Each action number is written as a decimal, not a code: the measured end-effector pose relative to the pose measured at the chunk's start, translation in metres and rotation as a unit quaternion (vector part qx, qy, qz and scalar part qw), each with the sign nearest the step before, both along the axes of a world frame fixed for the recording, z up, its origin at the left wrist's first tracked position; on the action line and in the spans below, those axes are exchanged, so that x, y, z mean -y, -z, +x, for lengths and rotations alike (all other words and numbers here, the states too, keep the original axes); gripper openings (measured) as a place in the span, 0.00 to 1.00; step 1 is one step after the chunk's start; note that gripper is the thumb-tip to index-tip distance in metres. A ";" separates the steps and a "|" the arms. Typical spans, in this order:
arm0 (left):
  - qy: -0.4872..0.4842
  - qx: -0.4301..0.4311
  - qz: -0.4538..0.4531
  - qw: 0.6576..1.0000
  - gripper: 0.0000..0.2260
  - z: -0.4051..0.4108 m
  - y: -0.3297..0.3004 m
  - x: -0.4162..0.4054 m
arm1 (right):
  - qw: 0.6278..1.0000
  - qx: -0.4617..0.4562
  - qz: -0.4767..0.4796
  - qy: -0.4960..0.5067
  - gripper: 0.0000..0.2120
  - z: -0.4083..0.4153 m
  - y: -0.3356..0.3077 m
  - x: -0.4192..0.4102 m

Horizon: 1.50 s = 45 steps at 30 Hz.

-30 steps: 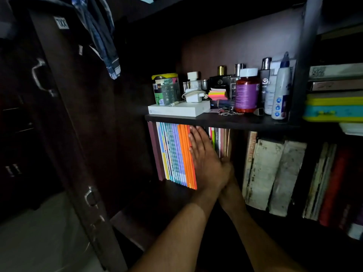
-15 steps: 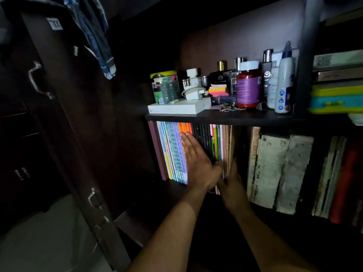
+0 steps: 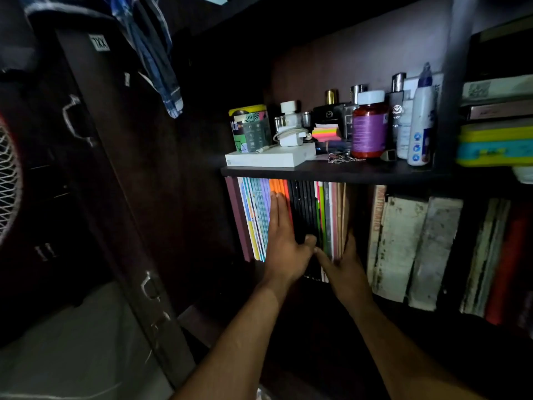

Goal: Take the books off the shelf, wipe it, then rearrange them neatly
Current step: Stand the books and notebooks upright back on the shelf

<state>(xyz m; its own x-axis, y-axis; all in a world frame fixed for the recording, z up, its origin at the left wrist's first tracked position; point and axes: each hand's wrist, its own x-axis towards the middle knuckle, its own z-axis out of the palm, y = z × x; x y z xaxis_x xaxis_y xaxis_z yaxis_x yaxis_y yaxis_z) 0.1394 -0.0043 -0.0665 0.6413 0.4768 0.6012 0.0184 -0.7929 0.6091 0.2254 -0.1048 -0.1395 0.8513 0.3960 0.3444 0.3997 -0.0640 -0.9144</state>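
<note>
A dark wooden cabinet point(image 3: 331, 172) fills the view, its lower shelf point(image 3: 360, 307) packed with upright books. To the right stand worn, mottled volumes point(image 3: 415, 249), leaning a little; to the left is a tight row of thin colourful books point(image 3: 256, 215), running from pastel and orange spines into black spines point(image 3: 304, 209) and then green, red and tan ones.

The upper shelf carries small clutter: a flat white box point(image 3: 268, 160), a patterned tin point(image 3: 250, 128), a red supplement jar point(image 3: 369, 128), a white bottle point(image 3: 420, 119), perfume bottles and a pad of sticky notes point(image 3: 326, 133).

The left hand point(image 3: 284, 243) lies flat against the orange spines, fingers straight and pressed together, thumb reaching across to the black ones. The right hand point(image 3: 347, 267) sits just beside it, low at the tan end of the thin row; its fingers seem to reach round that end, but the dim light hides whether they curl on anything.

Judging by this, the step in hand is either squaring the thin books into a neat row or bracketing them to lift them out; the full shelf and the absence of any cloth in sight do not settle which. Either way the next move calls for both hands to squeeze the block evenly from its two ends, so that the slim, slippery books travel together rather than fan out or tip.
</note>
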 end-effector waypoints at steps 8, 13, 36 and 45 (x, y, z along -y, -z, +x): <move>-0.049 0.081 -0.065 0.993 0.38 0.017 0.072 0.022 | 0.998 -0.008 -0.060 0.031 0.58 0.007 0.000 0.001; -0.097 0.078 -0.134 0.983 0.33 0.011 0.069 0.020 | 0.992 -0.007 -0.121 -0.025 0.62 0.013 0.002 0.008; 0.086 -0.032 0.067 0.993 0.12 0.017 0.073 0.030 | 0.920 -0.348 0.179 -0.002 0.29 0.032 -0.043 -0.015; 0.070 -0.022 0.088 0.993 0.11 0.017 0.072 0.032 | 0.956 -0.265 0.104 -0.069 0.32 0.047 -0.024 0.003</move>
